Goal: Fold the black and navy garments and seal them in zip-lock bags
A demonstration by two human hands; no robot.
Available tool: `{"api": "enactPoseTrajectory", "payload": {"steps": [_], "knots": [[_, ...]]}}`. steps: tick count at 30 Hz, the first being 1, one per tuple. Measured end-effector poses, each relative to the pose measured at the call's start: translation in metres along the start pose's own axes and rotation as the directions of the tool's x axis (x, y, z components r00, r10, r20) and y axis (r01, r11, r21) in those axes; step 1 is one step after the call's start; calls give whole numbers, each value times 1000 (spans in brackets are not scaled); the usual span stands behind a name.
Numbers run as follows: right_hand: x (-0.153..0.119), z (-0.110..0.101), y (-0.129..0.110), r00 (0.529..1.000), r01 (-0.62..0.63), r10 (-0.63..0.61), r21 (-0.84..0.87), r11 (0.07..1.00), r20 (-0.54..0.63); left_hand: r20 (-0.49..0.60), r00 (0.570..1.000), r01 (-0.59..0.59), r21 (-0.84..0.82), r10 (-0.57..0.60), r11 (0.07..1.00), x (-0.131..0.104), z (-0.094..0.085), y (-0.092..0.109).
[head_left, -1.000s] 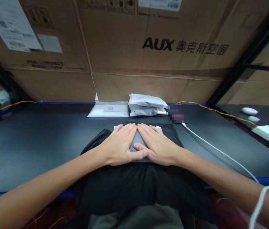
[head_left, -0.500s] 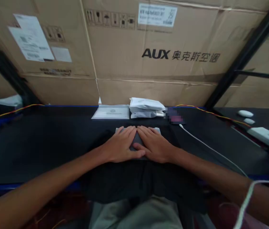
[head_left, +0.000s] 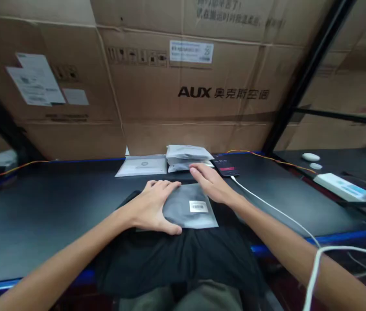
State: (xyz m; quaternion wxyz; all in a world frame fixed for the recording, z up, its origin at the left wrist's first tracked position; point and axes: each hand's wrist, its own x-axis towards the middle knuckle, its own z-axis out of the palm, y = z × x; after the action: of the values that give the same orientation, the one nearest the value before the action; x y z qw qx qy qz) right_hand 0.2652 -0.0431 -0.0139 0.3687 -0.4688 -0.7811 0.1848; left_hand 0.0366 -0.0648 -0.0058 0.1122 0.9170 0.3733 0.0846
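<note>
A flat grey plastic packet (head_left: 184, 216) with a white barcode label (head_left: 198, 206) lies on black cloth (head_left: 176, 259) at the table's front edge. My left hand (head_left: 155, 209) rests over the packet's left part, thumb spread along its near edge and fingers toward its far edge. My right hand (head_left: 211, 183) is open at the packet's far right corner, fingers stretched toward the white packets behind; I cannot tell whether it touches the grey one. The cloth hangs over the table edge toward my lap.
Behind my hands lie a flat white packet (head_left: 142, 165), stacked white packets (head_left: 187, 155) and a phone (head_left: 226, 165) with a white cable (head_left: 273, 211) running right. A large cardboard box (head_left: 157, 103) stands behind the black table (head_left: 56, 207). A white power strip (head_left: 340, 185) lies at right.
My hands, earlier side by side on the packet, have moved apart. The barcode label now shows. My right hand has shifted outward and away from me. The view has tilted up slightly.
</note>
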Motion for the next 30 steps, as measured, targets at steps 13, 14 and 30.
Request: {"api": "enactPoseTrajectory", "payload": {"steps": [13,14,30], "knots": [[16,-37,16,737,103,108,269,958,-668,-326,941,98,3,-91,995,77,-92,-32],[15,-37,16,739,103,110,273,956,-665,-319,946,69,24,-58,997,95,-96,-37],[12,-45,18,990,-51,68,130,990,-127,-509,858,122,71,-70,990,116,-53,-68]]}}
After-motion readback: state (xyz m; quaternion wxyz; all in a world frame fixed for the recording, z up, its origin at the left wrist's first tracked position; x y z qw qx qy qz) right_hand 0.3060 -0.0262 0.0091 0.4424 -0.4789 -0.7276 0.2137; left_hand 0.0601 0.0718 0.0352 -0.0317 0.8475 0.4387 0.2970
